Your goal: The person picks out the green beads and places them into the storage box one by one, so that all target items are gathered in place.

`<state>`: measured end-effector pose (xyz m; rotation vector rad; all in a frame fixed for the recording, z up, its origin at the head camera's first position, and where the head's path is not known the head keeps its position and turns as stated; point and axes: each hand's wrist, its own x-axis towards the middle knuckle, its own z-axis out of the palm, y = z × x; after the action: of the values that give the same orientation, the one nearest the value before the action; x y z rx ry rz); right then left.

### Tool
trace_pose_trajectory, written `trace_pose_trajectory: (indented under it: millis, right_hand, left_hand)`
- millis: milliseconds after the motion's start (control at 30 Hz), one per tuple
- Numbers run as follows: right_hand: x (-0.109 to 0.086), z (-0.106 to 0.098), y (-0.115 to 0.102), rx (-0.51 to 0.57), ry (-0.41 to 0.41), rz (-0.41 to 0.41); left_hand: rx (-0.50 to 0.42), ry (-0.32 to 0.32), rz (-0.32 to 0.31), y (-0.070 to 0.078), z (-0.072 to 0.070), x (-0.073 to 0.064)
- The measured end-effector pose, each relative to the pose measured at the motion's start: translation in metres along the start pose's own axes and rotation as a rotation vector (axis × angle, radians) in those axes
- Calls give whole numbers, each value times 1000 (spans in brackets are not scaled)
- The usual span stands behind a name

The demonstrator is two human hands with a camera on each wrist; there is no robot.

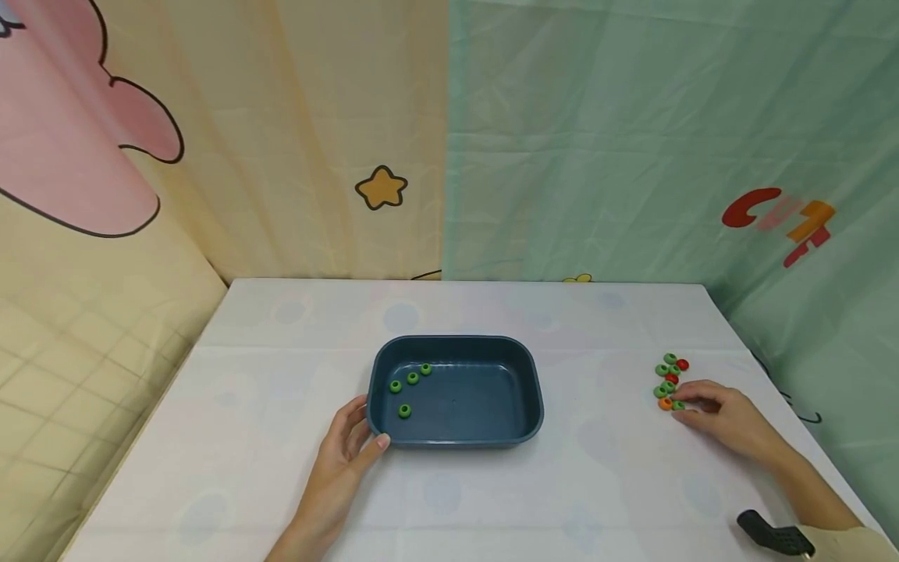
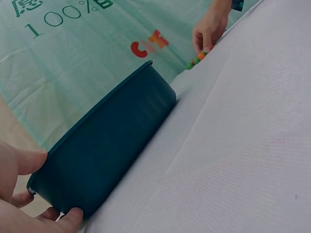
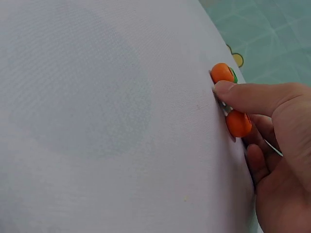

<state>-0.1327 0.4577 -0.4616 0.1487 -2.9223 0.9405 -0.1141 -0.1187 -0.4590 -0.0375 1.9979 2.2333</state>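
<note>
A dark blue rectangular tray (image 1: 463, 433) stands on the white-covered table, several green beads (image 1: 413, 378) lying in its left part. My left hand (image 1: 342, 457) grips the tray's near left corner, thumb at the rim and fingers against the outer wall (image 2: 104, 141). Far to the right, my right hand (image 1: 723, 417) is at a small group of beads. Its thumb and index finger pinch a green bead (image 1: 677, 405) at the near end of the group. An orange bead (image 1: 665, 403) lies right beside it. In the right wrist view the thumb partly hides the pinched bead.
More green beads (image 1: 662, 370) and a couple of red beads (image 1: 682, 364) lie just beyond the right hand. A black curved device (image 1: 772, 535) sits at the right wrist. Printed curtains (image 1: 632, 140) hang behind the table and along its sides.
</note>
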Motion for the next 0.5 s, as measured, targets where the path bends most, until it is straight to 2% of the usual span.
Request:
trace_pose_trajectory:
  millis: [267,500]
  right_hand:
    - [2,-15,-4,47,-60,20]
    - [10,-25,-12,89,-96,-11]
  left_hand:
    - [5,-1,0,1,1,0]
    - [0,3,-20,1,-1,0]
